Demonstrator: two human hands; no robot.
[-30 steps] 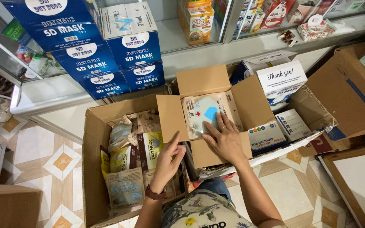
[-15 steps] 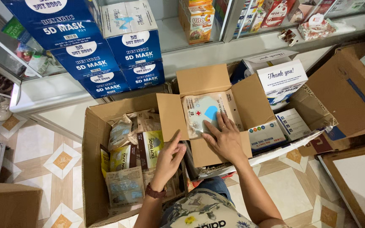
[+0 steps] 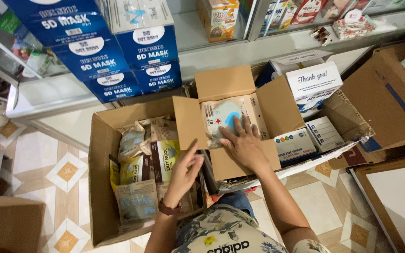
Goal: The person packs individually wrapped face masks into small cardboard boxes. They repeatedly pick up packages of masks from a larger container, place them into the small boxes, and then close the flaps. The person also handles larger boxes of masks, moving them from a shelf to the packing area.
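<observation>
Nearest, left hand (image 3: pixel 183 172) with loosely curled fingers, gripping nothing, touching the side flap of a small open carton (image 3: pixel 233 126). Beneath it, large carton (image 3: pixel 100 187) crammed with packets of masks (image 3: pixel 137 168). Beyond, right hand (image 3: pixel 243 144) spread flat, pressing a pale mask packet (image 3: pixel 223 118) inside the small carton. Farthest, stacked blue boxes (image 3: pixel 118 47) on a ledge.

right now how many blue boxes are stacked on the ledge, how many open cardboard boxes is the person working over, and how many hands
blue boxes stacked on the ledge: 5 in view
open cardboard boxes, big one and small one: 2
hands, left hand and right hand: 2
total: 9
</observation>
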